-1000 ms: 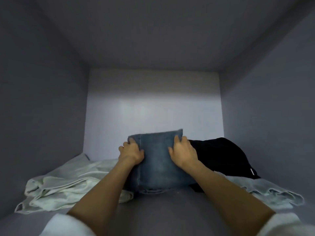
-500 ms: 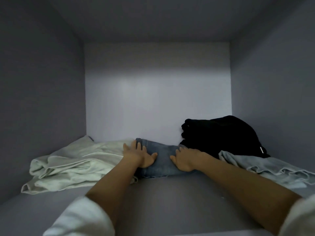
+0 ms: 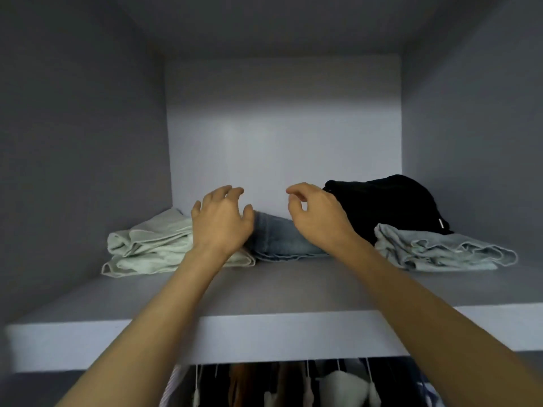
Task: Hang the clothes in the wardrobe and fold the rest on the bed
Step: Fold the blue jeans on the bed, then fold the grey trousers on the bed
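Folded blue jeans (image 3: 279,239) lie flat at the back middle of the wardrobe's upper shelf (image 3: 264,292). My left hand (image 3: 221,221) hovers just above their left end, fingers loosely curled and holding nothing. My right hand (image 3: 317,215) hovers above their right end, also empty with relaxed fingers. A pale green folded garment (image 3: 152,248) lies left of the jeans. A black garment (image 3: 385,204) sits to the right, with a light blue-grey folded one (image 3: 440,251) in front of it.
The shelf's front edge (image 3: 264,336) runs across the lower view. Below it, clothes on hangers (image 3: 293,383) hang in a row. Grey side walls (image 3: 82,160) close in the compartment on both sides.
The jeans went from held upright to lying flat on the shelf. Both hands pressed on them, then lifted off and drew back. The view pulled back, showing the shelf edge and hanging clothes.
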`<state>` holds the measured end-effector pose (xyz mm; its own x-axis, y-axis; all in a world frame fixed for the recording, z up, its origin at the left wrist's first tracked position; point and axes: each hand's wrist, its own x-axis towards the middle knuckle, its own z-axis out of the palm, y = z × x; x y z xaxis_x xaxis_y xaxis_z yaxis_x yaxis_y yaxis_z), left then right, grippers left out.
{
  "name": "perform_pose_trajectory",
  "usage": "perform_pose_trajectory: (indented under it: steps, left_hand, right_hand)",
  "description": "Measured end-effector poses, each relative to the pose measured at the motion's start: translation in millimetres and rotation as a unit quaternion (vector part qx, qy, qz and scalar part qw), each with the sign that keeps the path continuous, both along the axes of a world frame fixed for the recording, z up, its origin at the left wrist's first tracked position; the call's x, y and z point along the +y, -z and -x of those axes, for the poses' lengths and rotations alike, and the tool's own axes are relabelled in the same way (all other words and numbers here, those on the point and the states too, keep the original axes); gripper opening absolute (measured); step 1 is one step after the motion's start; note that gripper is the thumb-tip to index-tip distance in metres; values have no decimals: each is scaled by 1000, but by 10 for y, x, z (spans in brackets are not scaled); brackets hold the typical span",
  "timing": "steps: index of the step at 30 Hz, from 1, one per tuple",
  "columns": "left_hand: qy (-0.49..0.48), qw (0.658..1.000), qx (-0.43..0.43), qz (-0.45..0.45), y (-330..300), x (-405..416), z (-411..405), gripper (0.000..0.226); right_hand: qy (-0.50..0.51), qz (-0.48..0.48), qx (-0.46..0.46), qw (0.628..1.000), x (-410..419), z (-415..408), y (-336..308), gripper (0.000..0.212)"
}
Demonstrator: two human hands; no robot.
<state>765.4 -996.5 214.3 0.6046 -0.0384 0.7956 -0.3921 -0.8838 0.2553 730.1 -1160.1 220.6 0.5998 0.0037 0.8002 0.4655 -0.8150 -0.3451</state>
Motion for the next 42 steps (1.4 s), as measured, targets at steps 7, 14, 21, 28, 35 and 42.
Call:
perform_pose_trajectory:
  steps: [7, 14, 21, 28, 35, 42]
  left_hand:
    - [-49, 995, -72, 55, 895, 444, 1180, 43]
    - [-223, 959, 121, 126, 2726, 981, 2841, 43]
    - [-365, 836, 319, 256, 4269, 1395, 4943, 41]
    - [-536, 674, 316, 398, 4862, 1996, 6927, 42]
    - [-657, 556, 241, 448, 4848, 2904, 8536, 39]
    - [-711, 467, 156, 502, 4987, 3665, 9517, 39]
  right_hand:
    - [-211, -122, -194, 950, 646, 796, 835, 32]
    - [-412, -98, -20, 906, 1372, 1674, 2612, 27]
    - [-552, 141, 279, 773, 2206, 3044, 4084, 25]
    - [-663, 382, 345, 544, 3571, 4808, 4795, 31]
    - [-696, 426, 344, 464, 4996, 6394, 4865, 30]
    - [-696, 487, 355, 391, 6214, 7290, 5110, 29]
